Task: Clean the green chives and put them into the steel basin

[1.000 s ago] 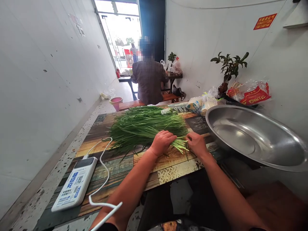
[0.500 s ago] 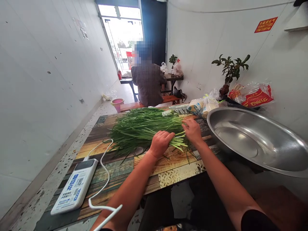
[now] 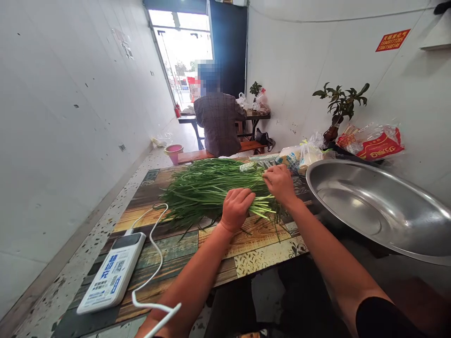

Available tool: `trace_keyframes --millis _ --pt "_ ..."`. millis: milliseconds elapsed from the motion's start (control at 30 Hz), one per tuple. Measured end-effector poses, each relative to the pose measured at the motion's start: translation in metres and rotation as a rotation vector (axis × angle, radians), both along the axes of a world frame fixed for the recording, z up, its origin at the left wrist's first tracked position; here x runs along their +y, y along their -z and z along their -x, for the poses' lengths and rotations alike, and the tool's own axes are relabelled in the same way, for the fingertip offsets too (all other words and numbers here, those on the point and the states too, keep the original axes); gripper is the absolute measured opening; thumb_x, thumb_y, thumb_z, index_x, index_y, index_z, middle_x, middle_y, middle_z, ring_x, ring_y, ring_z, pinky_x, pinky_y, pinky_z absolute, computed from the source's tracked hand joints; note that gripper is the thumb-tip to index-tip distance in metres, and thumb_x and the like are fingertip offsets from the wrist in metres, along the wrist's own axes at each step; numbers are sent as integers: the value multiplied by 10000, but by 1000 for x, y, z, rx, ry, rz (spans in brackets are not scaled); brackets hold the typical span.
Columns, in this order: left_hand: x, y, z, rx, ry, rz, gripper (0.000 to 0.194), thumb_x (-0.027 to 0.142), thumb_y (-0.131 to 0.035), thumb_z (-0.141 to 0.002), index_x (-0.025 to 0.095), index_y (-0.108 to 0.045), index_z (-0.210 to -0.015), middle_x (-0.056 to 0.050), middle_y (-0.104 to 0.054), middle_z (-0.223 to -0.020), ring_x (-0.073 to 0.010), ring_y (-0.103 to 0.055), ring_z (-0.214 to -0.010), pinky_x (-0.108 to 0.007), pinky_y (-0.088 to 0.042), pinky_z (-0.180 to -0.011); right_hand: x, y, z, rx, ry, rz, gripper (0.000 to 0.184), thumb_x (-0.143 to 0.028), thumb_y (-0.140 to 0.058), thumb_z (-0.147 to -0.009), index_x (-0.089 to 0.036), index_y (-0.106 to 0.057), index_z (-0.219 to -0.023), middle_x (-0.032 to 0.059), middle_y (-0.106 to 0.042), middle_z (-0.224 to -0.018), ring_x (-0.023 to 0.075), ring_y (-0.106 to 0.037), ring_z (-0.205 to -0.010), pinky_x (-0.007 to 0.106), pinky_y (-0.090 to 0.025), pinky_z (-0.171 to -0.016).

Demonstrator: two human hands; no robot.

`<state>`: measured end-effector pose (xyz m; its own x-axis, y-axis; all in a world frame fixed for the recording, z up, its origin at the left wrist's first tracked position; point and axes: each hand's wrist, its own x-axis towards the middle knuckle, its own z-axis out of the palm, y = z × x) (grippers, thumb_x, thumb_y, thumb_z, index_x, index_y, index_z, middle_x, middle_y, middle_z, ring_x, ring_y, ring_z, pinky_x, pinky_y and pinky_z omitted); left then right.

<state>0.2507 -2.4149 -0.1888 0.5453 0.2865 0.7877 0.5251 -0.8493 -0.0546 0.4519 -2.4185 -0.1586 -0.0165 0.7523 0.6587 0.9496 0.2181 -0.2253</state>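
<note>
A large heap of green Chinese chives [image 3: 197,188] lies across the table, its leaves to the left and its pale stem ends to the right. My left hand [image 3: 237,206] is wrapped round a bunch at the near side of the heap, and the stems stick out past its thumb side. Just beyond and to the right, my right hand [image 3: 281,184] has its fingers bent together at the stem ends of the chives farther back. Its fingertips are partly hidden. A white netted object [image 3: 247,167] rests at the heap's far edge.
A wide steel basin [image 3: 352,202] stands right of my right arm. Behind it are plastic bags [image 3: 299,155] and a potted plant [image 3: 340,105]. A white power bank [image 3: 111,272] with a cable lies left on the patterned table [image 3: 176,249]. Farther off, a person [image 3: 220,122] sits facing away.
My right hand has shifted slightly and its fingers have curled in more at the stem ends. My left hand keeps its hold on the bunch. The whole view has moved a little.
</note>
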Motion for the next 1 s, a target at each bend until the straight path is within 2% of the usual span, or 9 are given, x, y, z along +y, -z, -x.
trace_keyframes --millis 100,233,400,500,633,700,767,833,1000 --pt "-1 -1 1 -133 60 -26 249 211 -446 -923 195 -600 -1118 -80 -667 -1159 -208 -558 -1105 -385 -376 -973 -27 0 8 212 -140 3 170 -241 -549 -842 -207 -714 -865 66 -680 -901 219 -558 -920 369 -421 -869" --pt "-1 2 -1 -89 122 24 280 227 -441 -921 195 -588 -1157 -82 -675 -1150 -199 -568 -1117 -394 -379 -995 -58 11 18 590 -272 108 156 -281 -577 -795 -213 -712 -833 42 -702 -855 186 -614 -835 324 -472 -794" --pt "-3 5 -4 70 125 79 262 272 -400 -943 186 -632 -1029 -60 -706 -894 -159 -613 -793 -319 -435 -743 -69 28 22 922 -239 228 139 -303 -653 -687 -196 -712 -753 16 -695 -755 160 -611 -711 276 -474 -666" --pt "-4 4 -6 125 119 62 278 264 -368 -953 180 -627 -1007 -59 -695 -874 -162 -591 -757 -313 -411 -680 -66 36 25 1071 -201 235 146 -316 -706 -645 -187 -706 -711 3 -672 -701 145 -589 -665 264 -466 -637" --pt "-5 5 -8 141 99 41 270 246 -357 -955 177 -615 -996 -48 -685 -854 -164 -573 -745 -315 -398 -667 -62 45 31 1379 -162 232 267 -381 -781 -569 -180 -692 -721 -13 -635 -634 125 -545 -562 257 -448 -549" --pt "-5 6 -8 149 95 38 262 240 -359 -955 179 -612 -988 -43 -682 -850 -162 -570 -745 -315 -399 -672 -61 48 32 1469 -147 226 317 -405 -800 -538 -177 -683 -725 -17 -622 -609 123 -534 -535 259 -441 -525" --pt "-5 7 -8 156 85 38 253 236 -365 -953 181 -611 -983 -41 -679 -853 -162 -568 -748 -316 -402 -677 -61 51 30 1481 -125 197 339 -439 -789 -544 -175 -677 -724 -15 -620 -603 126 -533 -531 267 -444 -530" --pt "-4 7 -8 168 67 46 248 224 -368 -951 181 -611 -982 -46 -675 -860 -162 -569 -758 -317 -405 -685 -62 52 24 1394 -83 165 341 -469 -761 -574 -171 -677 -716 -4 -633 -613 133 -540 -542 279 -450 -552" --pt "-3 10 -7 165 52 51 244 200 -373 -944 186 -614 -978 -48 -673 -858 -167 -570 -760 -317 -408 -685 -64 52 0 906 156 81 301 -462 -646 -678 -164 -686 -688 55 -689 -706 181 -595 -661 309 -452 -659"
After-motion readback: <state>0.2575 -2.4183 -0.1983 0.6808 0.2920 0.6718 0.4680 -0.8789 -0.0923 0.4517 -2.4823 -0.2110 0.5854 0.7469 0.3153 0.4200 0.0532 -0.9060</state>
